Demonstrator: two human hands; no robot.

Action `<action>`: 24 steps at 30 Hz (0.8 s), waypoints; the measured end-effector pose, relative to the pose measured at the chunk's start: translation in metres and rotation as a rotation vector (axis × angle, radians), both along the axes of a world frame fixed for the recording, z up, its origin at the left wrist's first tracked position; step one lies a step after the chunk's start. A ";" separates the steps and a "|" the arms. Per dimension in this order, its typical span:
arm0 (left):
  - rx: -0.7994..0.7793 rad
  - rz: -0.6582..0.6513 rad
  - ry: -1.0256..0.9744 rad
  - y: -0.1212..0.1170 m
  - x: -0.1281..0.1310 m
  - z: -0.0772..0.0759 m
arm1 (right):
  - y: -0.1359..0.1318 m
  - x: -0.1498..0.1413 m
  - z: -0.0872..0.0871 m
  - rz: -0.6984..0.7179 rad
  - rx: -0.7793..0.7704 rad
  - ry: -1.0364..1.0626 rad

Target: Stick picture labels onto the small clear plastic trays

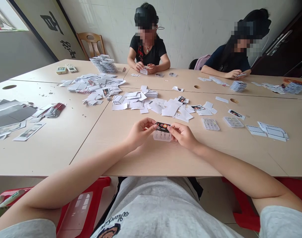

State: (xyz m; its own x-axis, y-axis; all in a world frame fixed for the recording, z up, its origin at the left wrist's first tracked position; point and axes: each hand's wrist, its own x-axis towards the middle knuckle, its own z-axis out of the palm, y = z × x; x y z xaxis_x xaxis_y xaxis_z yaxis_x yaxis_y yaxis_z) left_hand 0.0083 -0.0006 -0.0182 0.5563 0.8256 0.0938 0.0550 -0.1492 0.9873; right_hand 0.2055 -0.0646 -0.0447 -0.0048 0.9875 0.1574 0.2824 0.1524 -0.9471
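Pale wood-laminate tables [215,155] meet edge to edge, scattered with heaps of loose white paper cards [96,87]. Stacks of clear plastic blister trays [238,86] stand toward the far edge, 2 single trays [210,124] lie flat nearer, and 2 small handheld devices [71,68] sit far left.

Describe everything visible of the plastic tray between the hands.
The clear plastic tray is flat and see-through, with a row of moulded hollows. A dark printed card strip lies along its far edge, pinched at both ends by the left hand and right hand. What sits in the hollows is too small to tell.
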 end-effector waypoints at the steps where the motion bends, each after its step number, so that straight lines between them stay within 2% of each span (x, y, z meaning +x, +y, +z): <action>1: 0.004 0.016 0.008 0.000 0.000 0.000 | 0.000 0.000 0.001 0.000 0.006 0.000; 13: -0.011 0.121 0.083 0.003 -0.002 -0.001 | 0.002 0.002 -0.001 0.000 0.013 0.008; 24: -0.104 0.062 0.034 0.001 0.001 -0.001 | 0.003 0.001 -0.001 0.004 0.020 -0.005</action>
State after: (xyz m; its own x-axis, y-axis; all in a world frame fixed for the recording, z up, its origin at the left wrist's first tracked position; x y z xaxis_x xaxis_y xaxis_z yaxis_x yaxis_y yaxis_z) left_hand 0.0096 -0.0001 -0.0189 0.5054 0.8628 -0.0124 0.0947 -0.0412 0.9947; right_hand 0.2063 -0.0612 -0.0455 -0.0095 0.9842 0.1769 0.2866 0.1721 -0.9425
